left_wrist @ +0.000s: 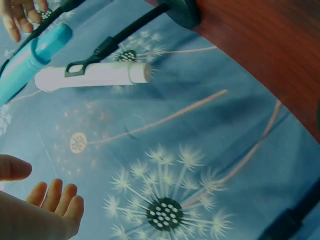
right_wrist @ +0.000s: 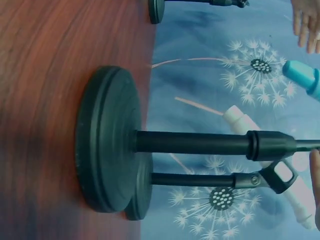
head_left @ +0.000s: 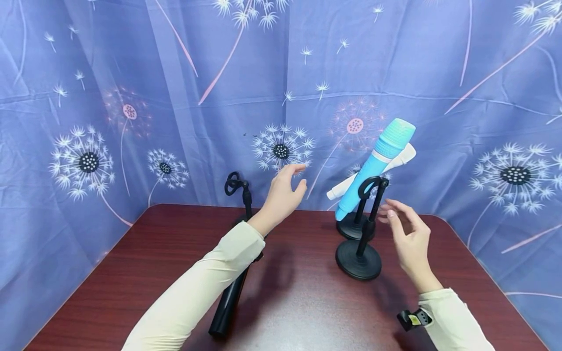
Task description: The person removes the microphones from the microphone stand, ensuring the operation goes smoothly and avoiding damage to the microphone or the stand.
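A bright blue microphone [head_left: 366,178] leans in the ring clip of the front black microphone stand [head_left: 361,258]. Behind it, a white microphone [head_left: 401,157] sits slanted in the clip of a second stand [head_left: 349,228]; the right wrist view shows both bases standing on the table. My right hand [head_left: 412,239] is just right of the front stand's pole, fingers loosely bent and holding nothing. My left hand [head_left: 285,192] is raised left of the blue microphone, thumb and fingers apart with nothing between them. A third stand's clip [head_left: 234,183] shows beyond my left forearm, which hides part of its pole.
On the left of the dark red wooden table [head_left: 303,302] a black tube [head_left: 226,307] emerges from under my left sleeve. A blue curtain [head_left: 219,122] with dandelion prints hangs behind the table and along its sides.
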The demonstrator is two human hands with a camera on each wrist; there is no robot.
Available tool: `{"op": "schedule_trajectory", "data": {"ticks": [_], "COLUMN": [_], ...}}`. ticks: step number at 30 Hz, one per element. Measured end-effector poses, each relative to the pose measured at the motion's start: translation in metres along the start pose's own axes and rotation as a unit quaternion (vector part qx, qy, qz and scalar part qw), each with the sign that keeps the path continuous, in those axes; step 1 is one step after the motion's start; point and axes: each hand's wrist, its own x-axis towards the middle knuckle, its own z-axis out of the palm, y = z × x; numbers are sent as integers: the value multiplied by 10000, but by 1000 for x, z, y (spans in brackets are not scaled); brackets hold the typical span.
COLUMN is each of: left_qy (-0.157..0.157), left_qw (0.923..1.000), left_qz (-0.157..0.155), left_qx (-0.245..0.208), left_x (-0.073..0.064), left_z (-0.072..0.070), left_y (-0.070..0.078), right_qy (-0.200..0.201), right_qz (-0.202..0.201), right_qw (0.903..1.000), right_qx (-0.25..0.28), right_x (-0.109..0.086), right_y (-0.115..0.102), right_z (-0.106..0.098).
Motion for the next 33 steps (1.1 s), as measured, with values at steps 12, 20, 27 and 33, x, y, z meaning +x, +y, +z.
{"op": "schedule_trajectory", "data": {"ticks": [12,20,27,33], "left_qy": [-233,-406,-424,-512], "left_qw": [9986,9923,9894,9866], "left_qz": [153,69,-53,-261], "left_qx": [-455,-1171,-1388,-1530], "left_x": [14,18,19,19], "left_z": [25,41,53,61], "left_y": [26,33,38,42], "right_qy": [45,-173,-701,-1186], "right_qz": [722,1354,1477,1528], "right_qw": [9894,9802,9787,9738], "right_qx": [-1263,-1434,-1242,-1199], "right_x": [-11,-20,-26,-33], "right_y": [8,12,16,22], "right_z": [-1,5,5,1]}}
